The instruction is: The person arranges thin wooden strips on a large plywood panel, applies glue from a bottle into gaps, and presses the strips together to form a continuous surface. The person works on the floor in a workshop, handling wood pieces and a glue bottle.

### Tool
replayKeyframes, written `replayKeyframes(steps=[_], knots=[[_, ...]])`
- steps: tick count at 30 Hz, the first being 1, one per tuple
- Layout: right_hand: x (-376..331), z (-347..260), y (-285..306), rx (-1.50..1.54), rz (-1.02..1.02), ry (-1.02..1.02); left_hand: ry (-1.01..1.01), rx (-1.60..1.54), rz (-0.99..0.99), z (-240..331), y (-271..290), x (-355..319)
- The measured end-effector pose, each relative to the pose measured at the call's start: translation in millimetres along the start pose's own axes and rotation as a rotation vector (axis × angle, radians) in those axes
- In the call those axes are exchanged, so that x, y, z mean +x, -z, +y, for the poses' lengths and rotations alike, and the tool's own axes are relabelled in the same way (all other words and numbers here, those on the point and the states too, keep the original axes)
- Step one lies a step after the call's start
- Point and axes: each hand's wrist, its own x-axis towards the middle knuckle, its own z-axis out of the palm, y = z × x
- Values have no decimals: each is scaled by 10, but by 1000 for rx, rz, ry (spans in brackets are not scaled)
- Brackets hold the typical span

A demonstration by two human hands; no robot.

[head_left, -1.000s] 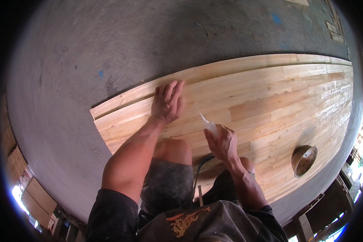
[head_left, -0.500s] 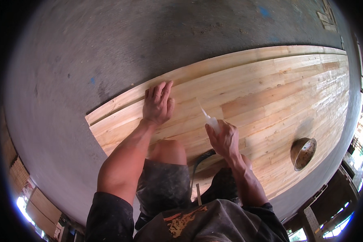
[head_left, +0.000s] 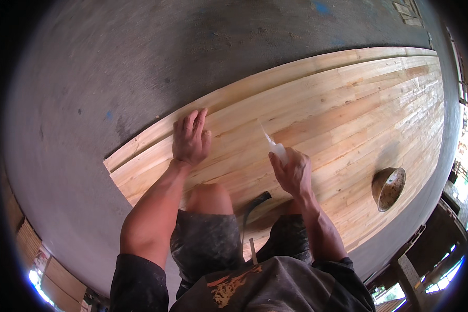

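Your left hand [head_left: 191, 139] lay flat and open on the panel [head_left: 317, 119] near its far edge. Your right hand [head_left: 292, 171] gripped a white bottle [head_left: 275, 148], nozzle at the boards. A bowl [head_left: 388, 187] sat right of it. Most seams looked untreated.

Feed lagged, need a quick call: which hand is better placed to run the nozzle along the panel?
Right hand: it grips the bottle, nozzle toward the panel. Left hand lies flat on the boards.

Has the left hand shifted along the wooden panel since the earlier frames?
Cannot tell. The left hand lies flat by the far edge of the pale jointed wooden panel, near its left end as before; the head camera itself moved.
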Motion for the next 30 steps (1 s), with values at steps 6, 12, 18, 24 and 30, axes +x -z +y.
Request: replayKeyframes(steps=[6,12,18,24,30], knots=[[58,108,107,-8,56,10,8,0,-15,0,-2,1],[132,198,250,-2,49,-84,18,-4,-40,5,-3,-1],[192,302,369,-36,74,-135,18,1,-50,11,15,6],[263,361,466,-35,113,-185,19,17,-53,19,5,15],[261,409,530,-21,101,-263,28,20,-71,20,9,-8]])
